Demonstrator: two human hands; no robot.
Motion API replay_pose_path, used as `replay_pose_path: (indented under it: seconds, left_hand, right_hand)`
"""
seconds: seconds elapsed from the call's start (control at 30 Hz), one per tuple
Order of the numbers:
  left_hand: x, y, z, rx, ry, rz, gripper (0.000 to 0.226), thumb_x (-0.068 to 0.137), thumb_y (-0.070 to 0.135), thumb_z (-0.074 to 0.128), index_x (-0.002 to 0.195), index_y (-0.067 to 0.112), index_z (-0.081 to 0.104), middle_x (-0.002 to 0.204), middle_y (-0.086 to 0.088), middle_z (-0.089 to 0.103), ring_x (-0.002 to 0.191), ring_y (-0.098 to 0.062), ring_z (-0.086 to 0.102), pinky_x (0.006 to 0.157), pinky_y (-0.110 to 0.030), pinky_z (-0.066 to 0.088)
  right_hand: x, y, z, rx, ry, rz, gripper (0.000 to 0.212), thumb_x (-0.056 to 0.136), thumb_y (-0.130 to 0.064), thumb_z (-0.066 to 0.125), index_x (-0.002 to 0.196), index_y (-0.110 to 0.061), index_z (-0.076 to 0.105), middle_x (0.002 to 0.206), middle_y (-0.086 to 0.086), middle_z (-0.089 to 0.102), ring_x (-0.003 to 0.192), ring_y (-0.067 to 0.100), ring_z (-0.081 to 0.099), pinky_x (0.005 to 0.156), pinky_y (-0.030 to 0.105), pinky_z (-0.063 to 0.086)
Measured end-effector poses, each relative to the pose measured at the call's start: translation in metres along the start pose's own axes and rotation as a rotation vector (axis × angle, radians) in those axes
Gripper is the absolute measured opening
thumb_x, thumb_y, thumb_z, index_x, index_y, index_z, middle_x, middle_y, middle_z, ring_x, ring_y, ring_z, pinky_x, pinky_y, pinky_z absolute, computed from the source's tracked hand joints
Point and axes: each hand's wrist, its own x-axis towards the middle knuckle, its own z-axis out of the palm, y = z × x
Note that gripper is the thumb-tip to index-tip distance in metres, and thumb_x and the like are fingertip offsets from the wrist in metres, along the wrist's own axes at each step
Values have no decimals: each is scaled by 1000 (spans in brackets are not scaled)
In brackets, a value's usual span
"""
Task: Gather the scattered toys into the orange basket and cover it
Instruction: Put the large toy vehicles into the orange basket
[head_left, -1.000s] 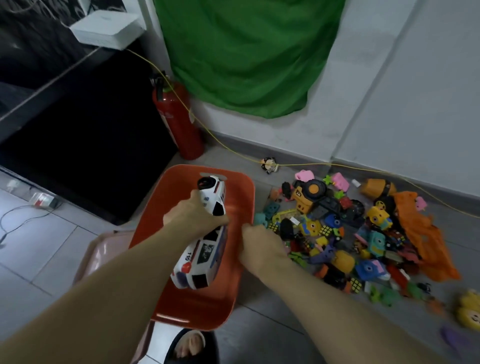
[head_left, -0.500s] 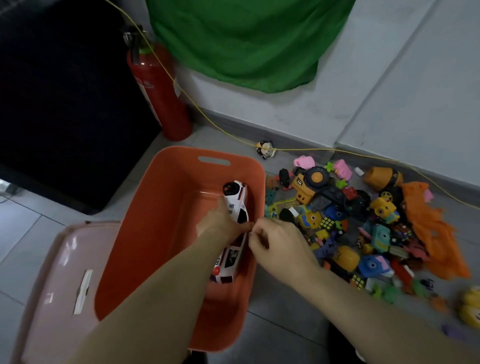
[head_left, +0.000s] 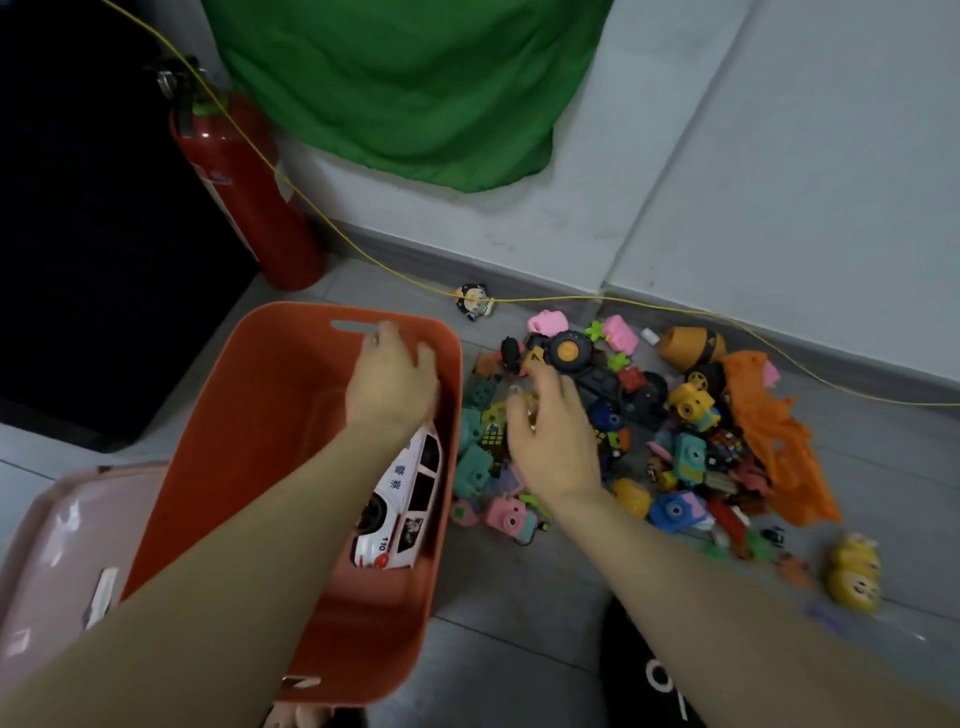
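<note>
Head view | glossy white car (head_left: 402, 506) in smooth orange basket (head_left: 249, 395) | both hands (left (head_left: 390, 384), right (head_left: 553, 441)) spread, empty

The orange basket (head_left: 249, 415) sits open on the floor with my white toy police car (head_left: 402, 506) lying inside against its right wall. The scattered toys (head_left: 639, 441) lie heaped just right of it, and the pink lid (head_left: 57, 561) rests at its left.

A red fire extinguisher (head_left: 244, 192) stands beside a hanging green cloth (head_left: 410, 83), yellow cable (head_left: 363, 257) across it.
</note>
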Motion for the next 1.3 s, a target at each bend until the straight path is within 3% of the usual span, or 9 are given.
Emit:
replay_pose_path:
  seconds: [0.1,0.2,0.37,0.53,0.73,0.9,1.07,1.2,1.3]
  left_hand:
    - [-10,46,-9,-56,213,285,19,91,20,48,108,13,52,110,-7,55,93,-30,57,75,-44,50]
    - [-19,81,18,-84,11,484,21,91,19,50,112,14,53,109,-6,56,92,-29,58,75,-43,51]
    - [-27,90,89,-341,-668,-28,46,100,28,42,144,19,32,117,-14,58,105,-34,57,83,-39,44]
    - [-26,65,113,-426,-688,-185,48,102,30,42,148,22,29,119,-2,47,104,-18,45,89,-30,35]
    - [-21,71,77,-554,-685,-270,63,92,40,56,147,19,33,123,-7,58,115,-24,58,107,-44,43]
    - [-21,103,3,-707,-614,-235,40,93,37,58,124,13,49,113,-8,62,103,-19,63,95,-35,51]
    - [-37,104,-78,-729,-464,-257,55,86,53,63,125,16,54,106,-10,67,97,-28,65,90,-46,52]
    - [-51,86,-146,-894,-597,-366,44,90,58,55,87,16,70,80,-14,75,74,-28,74,67,-38,60]
    - [-48,57,-175,-765,-609,-368,45,84,60,63,94,17,72,79,-10,76,73,-23,75,72,-36,62]
  right_hand:
    - [26,32,-13,-120,-52,154,46,97,-32,48,141,-20,41,129,7,45,109,30,53,75,36,45]
    - [49,67,-25,-514,-204,146,48,91,-38,50,137,-25,46,139,9,41,130,34,37,106,50,35]
    - [76,95,-24,-753,-449,177,49,87,-52,52,133,-35,50,153,13,24,145,37,12,117,57,11]
    - [80,104,-18,-722,-379,183,35,85,-44,57,112,-24,65,131,9,42,122,33,42,111,49,28]
    - [68,89,-51,-420,-99,27,27,83,-36,65,108,-27,71,110,6,51,102,30,56,83,39,51]
    - [61,25,-96,33,190,23,23,85,-37,66,73,-19,58,82,0,60,90,22,53,70,33,39]
    - [40,-73,-112,381,201,34,30,88,-42,64,69,-21,54,70,-8,57,69,8,53,62,29,38]
    - [14,-140,-92,719,110,141,37,85,-40,67,59,-21,49,57,-9,51,60,11,50,60,29,39]
    - [-7,-168,-64,856,17,250,39,85,-38,69,58,-20,48,53,-8,53,57,11,52,57,26,42]
